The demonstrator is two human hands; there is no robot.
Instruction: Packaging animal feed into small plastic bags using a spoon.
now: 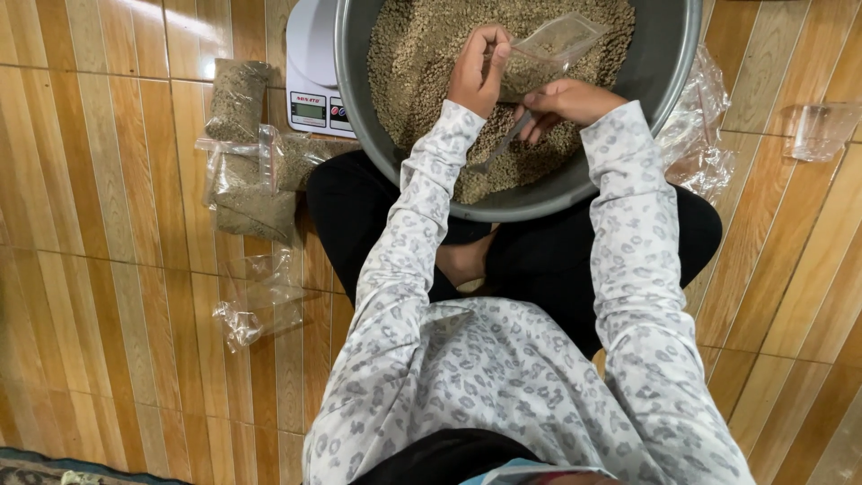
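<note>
A large grey metal basin [669,54] holds a heap of small tan grains [422,54] and rests over my lap. My left hand [476,72] pinches the top edge of a clear plastic bag [552,49] partly filled with grains, held over the basin. My right hand [566,103] grips the handle of a metal spoon [498,148] that points down toward the grains, and its fingers also touch the bag's lower edge.
A white digital scale [310,81] stands left of the basin. Filled grain bags [247,153] lie on the wooden floor to the left, with empty clear bags [256,305] below them. More crumpled clear bags [700,135] lie to the right, one [822,130] farther off.
</note>
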